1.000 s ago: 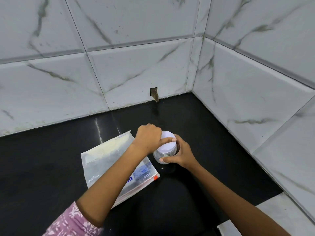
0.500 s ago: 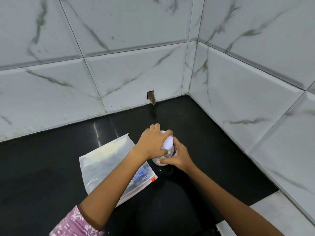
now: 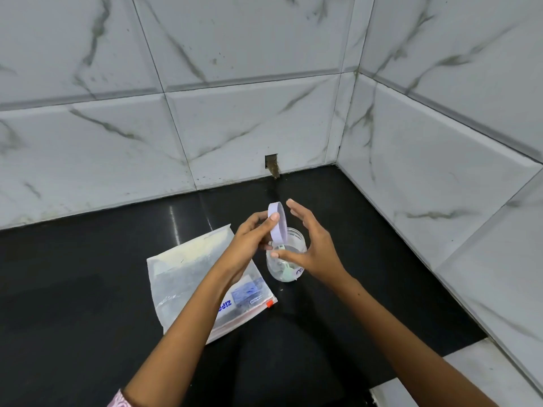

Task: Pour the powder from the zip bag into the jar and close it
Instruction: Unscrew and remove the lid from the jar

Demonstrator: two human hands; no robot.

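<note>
A small clear jar [image 3: 279, 268] stands open on the black counter [image 3: 73, 289], with something pale green inside. My left hand [image 3: 249, 239] grips its white lid [image 3: 278, 221], lifted off and tilted on edge just above the jar's left rim. My right hand [image 3: 308, 248] hovers at the jar's right side with fingers straight and spread; its thumb reaches across the jar's front. A clear zip bag [image 3: 194, 265] with pale powder lies flat left of the jar, partly under my left forearm. Its zip end with a red tab points toward me.
Marbled white wall tiles [image 3: 235, 127] close the counter at the back and right, forming a corner. A small dark hole [image 3: 271, 164] sits in the back wall at counter level. A white ledge [image 3: 458, 374] borders the counter at the near right.
My left hand has taken the lid off the jar and lifted it up on edge. My right hand has let go of the jar and spread its fingers.
</note>
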